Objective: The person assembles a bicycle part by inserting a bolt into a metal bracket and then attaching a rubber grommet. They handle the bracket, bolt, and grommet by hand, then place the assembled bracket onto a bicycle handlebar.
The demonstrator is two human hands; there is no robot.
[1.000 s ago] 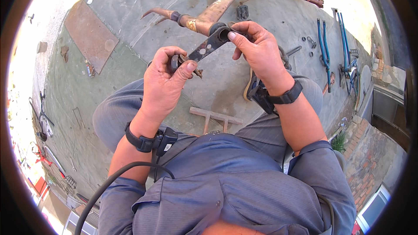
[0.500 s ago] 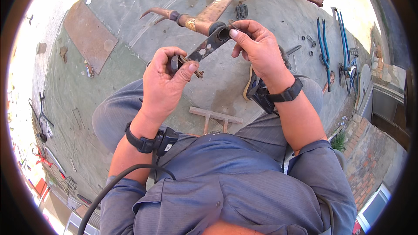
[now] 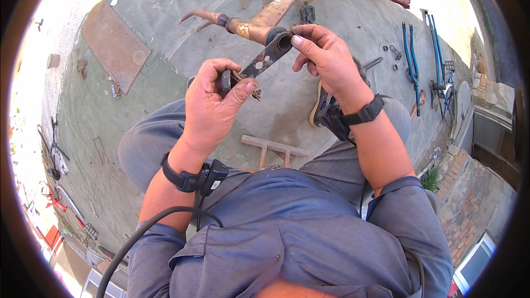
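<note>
A rusty bicycle frame (image 3: 284, 6) lies ahead of me, its dark open tube end (image 3: 284, 42) toward my hands. From that opening a flat dark metal bar (image 3: 264, 62) with pale round spots slants down to the left. My left hand (image 3: 212, 96) is closed around a dark round metal part (image 3: 226, 83). Brown frayed strands (image 3: 256, 95) stick out past its thumb, by the bar's lower end. My right hand (image 3: 326, 58) is pinched at the opening's right rim. A thin dark piece shows above its fingertips; what it grips there is too small to name.
A rusty metal sheet (image 3: 116, 47) lies at the left. Blue bicycle forks (image 3: 411, 69) and small loose parts (image 3: 395, 52) are on the ground to the right. Between my knees stands a low wooden piece (image 3: 275, 146). A black cable (image 3: 149, 222) crosses my left arm.
My left hand has shifted slightly to the right with the dark round part and the strands. The right hand stays almost where it was, at the tube's rim.
</note>
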